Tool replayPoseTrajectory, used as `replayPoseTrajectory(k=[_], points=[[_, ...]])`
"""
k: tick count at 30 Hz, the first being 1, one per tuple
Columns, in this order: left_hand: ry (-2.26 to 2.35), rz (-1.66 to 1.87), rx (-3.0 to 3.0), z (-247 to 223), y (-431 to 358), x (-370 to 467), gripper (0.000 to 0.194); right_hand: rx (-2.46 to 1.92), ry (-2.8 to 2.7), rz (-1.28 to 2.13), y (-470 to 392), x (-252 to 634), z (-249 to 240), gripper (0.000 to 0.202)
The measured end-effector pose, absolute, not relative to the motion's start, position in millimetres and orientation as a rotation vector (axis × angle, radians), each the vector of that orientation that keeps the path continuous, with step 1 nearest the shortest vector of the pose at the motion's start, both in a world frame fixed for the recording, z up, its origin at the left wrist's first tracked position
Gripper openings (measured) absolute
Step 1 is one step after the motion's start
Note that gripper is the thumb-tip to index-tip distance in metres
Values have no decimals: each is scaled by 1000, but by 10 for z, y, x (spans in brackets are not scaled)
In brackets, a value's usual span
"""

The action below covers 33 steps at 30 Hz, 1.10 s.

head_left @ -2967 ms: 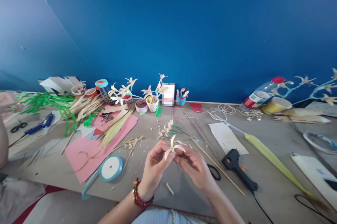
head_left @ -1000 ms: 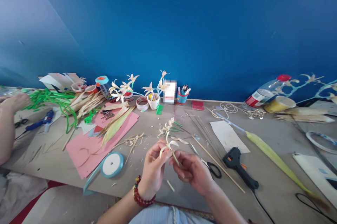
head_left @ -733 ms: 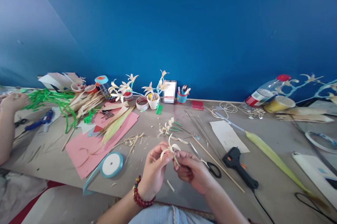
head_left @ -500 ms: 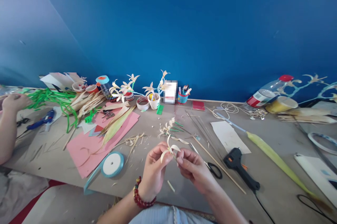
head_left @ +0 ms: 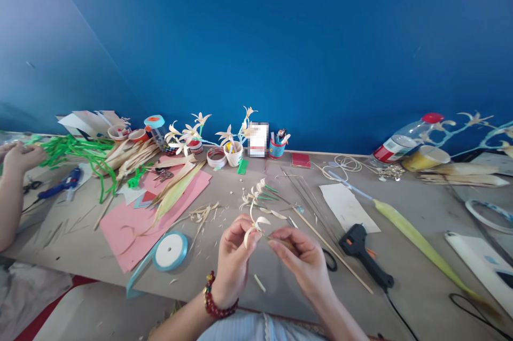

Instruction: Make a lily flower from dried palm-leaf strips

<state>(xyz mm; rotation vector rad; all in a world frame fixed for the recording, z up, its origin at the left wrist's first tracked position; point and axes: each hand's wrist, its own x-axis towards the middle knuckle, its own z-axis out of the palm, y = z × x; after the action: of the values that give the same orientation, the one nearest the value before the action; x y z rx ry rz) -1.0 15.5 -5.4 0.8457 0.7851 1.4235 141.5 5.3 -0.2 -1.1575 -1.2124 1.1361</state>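
A cream husk flower (head_left: 262,220) with long curled petals is pinched between the thumb and fingers of my left hand (head_left: 233,256). My right hand (head_left: 303,258) is closed on the flower's thin stem end, just right of the petals. Part of that stem is hidden by my fingers. Beyond my hands lie several small cream flowers (head_left: 256,192) with green stems. Black-handled scissors (head_left: 329,260) are partly covered by my right hand. A small pale strip (head_left: 259,283) rests on the table below my hands.
Right of my hands are a thin wooden stick (head_left: 340,263), a black glue gun (head_left: 366,258) with its cord, and a white sheet (head_left: 348,207). To the left lie a blue ribbon spool (head_left: 170,251) and pink paper (head_left: 120,234). Another person's hand (head_left: 24,156) is at far left.
My right hand has shifted slightly right, away from the petals, with its fingers more stretched along the stem. The flower is turned a little in my left hand.
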Motion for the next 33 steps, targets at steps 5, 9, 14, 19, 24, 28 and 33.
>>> replayPoseTrajectory(k=[5,9,14,19,24,28,33], points=[[799,1439,885,-58,153,-10,22,-1174,-1583,574,13,1415,49,2],[826,1437,849,-71,168,1,21,-1065,-1774,144,26,1402,119,15],[786,1395,807,-75,158,17,11,-1066,-1691,231,45,1392,136,12],[676,1344,760,-54,144,36,3,-1112,-1347,819,51,1399,48,9],[594,1304,680,-53,157,42,7,-1051,-1000,1350,106,1400,19,17],[609,1306,692,-46,168,36,11,-949,-730,1659,125,1391,33,30],[624,1287,756,-62,172,31,8,-785,-569,1928,144,1362,-8,35]])
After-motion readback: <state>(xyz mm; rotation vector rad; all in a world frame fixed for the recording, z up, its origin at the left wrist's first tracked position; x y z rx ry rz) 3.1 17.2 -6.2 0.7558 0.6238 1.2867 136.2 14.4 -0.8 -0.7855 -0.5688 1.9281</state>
